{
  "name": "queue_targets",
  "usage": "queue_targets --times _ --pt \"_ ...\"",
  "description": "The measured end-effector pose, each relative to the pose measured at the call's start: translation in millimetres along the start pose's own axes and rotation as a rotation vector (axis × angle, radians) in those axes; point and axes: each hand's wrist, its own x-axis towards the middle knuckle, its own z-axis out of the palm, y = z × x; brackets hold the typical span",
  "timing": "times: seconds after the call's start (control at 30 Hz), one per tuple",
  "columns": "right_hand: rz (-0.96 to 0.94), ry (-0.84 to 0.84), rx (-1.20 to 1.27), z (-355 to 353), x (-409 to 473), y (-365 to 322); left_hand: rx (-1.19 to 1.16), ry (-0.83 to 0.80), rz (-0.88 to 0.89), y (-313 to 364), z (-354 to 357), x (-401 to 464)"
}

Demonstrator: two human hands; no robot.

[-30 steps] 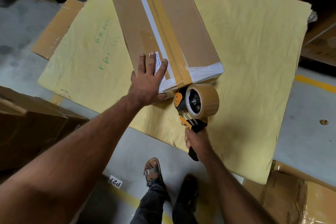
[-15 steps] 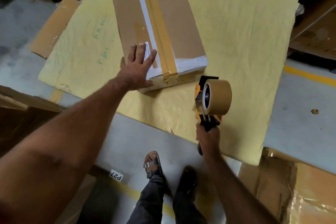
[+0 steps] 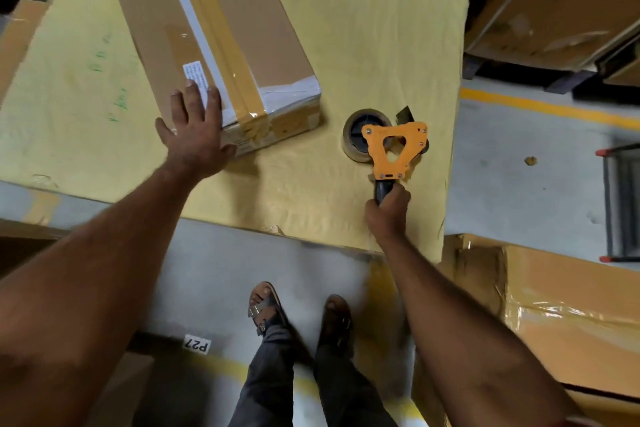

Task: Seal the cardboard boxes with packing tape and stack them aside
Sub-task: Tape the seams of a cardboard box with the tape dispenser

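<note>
A long cardboard box (image 3: pixel 249 21) lies on a yellow sheet (image 3: pixel 374 31), with brown tape along its top seam and down its near end. My left hand (image 3: pixel 195 135) rests flat on the box's near left corner, fingers spread. My right hand (image 3: pixel 389 210) grips the black handle of an orange tape dispenser (image 3: pixel 391 146). The dispenser lies on its side on the sheet to the right of the box, its tape roll (image 3: pixel 360 135) facing up.
Large cardboard boxes stand at the right (image 3: pixel 561 315) and the upper right (image 3: pixel 561 3). A metal cart frame (image 3: pixel 620 204) shows at the right edge. My sandalled feet (image 3: pixel 301 315) stand on grey floor with yellow lines and a label P27 (image 3: pixel 196 344).
The right hand carried the tape dispenser away from the box's near end, rightwards, and laid it on its side on the sheet. The left hand stayed on the box corner.
</note>
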Motion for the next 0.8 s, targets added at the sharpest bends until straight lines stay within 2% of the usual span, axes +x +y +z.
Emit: queue_targets --times 0.13,0.23,0.3,0.43,0.53,0.63,0.7,0.8 --pt "-0.059 0.036 -0.116 -2 -1 3 -0.011 -0.015 0.004 0 -1 1" --pt "-0.093 0.266 -0.25 -6 -16 -6 -0.021 -0.031 -0.007 1 -4 -1" --pt "-0.252 0.378 -0.252 -1 -27 -23 -0.041 -0.039 -0.011 4 -7 -2" --pt "-0.676 0.247 -0.25 27 -34 -82 -0.071 -0.048 -0.071 12 -15 -4" --pt "-0.927 0.142 -0.301 50 -26 -143 -0.05 -0.034 -0.094 21 -18 -1" --pt "-1.091 0.105 -0.44 68 -2 -182 -0.081 0.06 -0.105 25 -10 0" --pt "-1.155 0.108 -0.53 77 19 -182 -0.095 0.198 -0.117 26 0 -1" --pt "-1.238 0.218 -0.603 84 42 -168 -0.026 0.4 -0.118 24 19 1"
